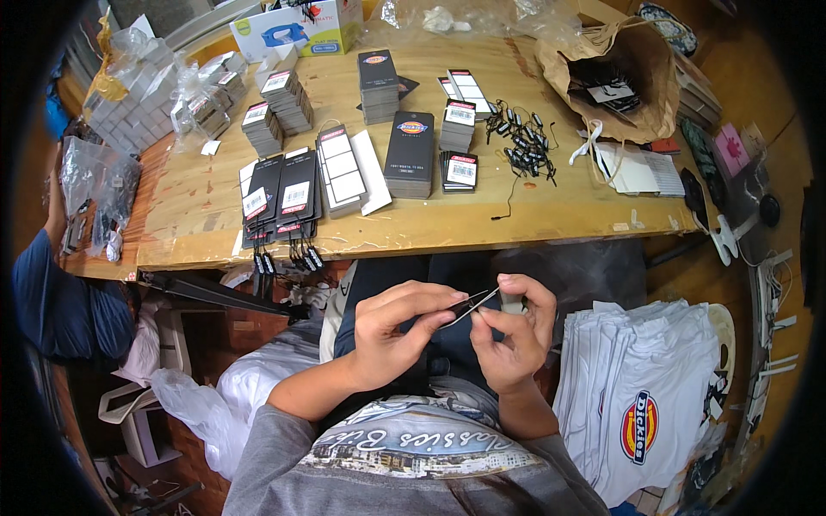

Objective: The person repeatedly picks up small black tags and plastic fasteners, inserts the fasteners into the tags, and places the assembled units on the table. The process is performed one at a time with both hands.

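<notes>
Pinched between thumb and fingertips of both hands, a thin black tag (476, 303) with its cord is held low over the lap, just below the table (198, 215) edge. The left hand (391, 334) is closed on the near end, while the right hand (514, 331) is closed on the far end, so the small piece is kept taut and close to the eyes. Finished black tags (280, 196) are laid at the table's near edge with their cords hanging over, likely so they stay untangled. Stacks of tags (410, 153) and a heap of loose black cords (520, 142) are kept within reach. Folded white shirts (641, 387) are piled beside the right knee.
</notes>
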The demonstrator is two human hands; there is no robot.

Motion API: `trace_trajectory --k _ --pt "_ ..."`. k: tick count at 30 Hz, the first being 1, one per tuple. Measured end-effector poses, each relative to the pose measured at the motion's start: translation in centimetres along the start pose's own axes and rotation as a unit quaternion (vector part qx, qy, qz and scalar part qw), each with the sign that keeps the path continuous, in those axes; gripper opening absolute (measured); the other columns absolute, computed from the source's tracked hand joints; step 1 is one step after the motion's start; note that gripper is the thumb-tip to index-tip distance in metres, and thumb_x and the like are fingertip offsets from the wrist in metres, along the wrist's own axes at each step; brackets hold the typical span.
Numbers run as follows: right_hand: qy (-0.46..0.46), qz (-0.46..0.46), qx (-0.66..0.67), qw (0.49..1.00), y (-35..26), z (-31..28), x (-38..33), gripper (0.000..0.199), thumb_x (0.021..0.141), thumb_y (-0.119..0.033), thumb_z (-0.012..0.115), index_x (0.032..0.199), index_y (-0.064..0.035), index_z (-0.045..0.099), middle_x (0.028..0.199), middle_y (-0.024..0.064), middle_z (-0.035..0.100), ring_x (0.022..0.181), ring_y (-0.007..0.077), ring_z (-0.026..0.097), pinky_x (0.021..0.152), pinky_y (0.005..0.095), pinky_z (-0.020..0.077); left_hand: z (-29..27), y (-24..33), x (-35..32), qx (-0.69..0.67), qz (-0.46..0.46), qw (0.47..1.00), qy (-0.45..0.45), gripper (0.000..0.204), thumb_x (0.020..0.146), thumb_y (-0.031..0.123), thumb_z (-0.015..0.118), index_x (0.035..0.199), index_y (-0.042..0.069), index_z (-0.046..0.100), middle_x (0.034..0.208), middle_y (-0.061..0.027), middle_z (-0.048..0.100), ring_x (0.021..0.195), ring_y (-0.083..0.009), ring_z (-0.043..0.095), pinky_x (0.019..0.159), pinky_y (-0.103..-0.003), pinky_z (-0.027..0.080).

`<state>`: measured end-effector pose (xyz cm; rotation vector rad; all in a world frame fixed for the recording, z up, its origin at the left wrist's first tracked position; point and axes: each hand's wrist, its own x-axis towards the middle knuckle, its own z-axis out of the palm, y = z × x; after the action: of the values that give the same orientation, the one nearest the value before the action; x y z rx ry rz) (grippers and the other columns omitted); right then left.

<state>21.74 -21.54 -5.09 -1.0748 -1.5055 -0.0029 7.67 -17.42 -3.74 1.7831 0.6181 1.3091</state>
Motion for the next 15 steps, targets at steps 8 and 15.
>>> trace_trajectory --k 8,15 --pt "-0.003 -0.02 0.004 1.0 0.21 -0.09 -0.14 0.02 0.059 0.004 0.065 0.077 -0.0033 0.057 0.094 0.0157 0.049 0.085 0.0277 0.052 0.071 0.0336 0.0449 0.21 0.0 0.14 0.003 0.007 1.0 -0.016 0.016 0.066 -0.007 0.059 0.082 -0.003 0.06 0.083 -0.014 0.061 0.073 -0.0223 0.059 0.063 -0.027 0.047" --pt "-0.013 0.029 0.041 0.999 0.26 -0.21 -0.06 0.021 0.058 0.005 0.065 0.076 -0.003 0.056 0.095 0.016 0.05 0.086 0.0276 0.053 0.07 0.0315 0.0449 -0.2 -0.31 0.53 -0.01 0.035 0.997 -0.063 0.016 0.066 -0.006 0.057 0.081 -0.003 0.059 0.084 -0.0136 0.06 0.076 -0.0231 0.058 0.066 -0.029 0.046"
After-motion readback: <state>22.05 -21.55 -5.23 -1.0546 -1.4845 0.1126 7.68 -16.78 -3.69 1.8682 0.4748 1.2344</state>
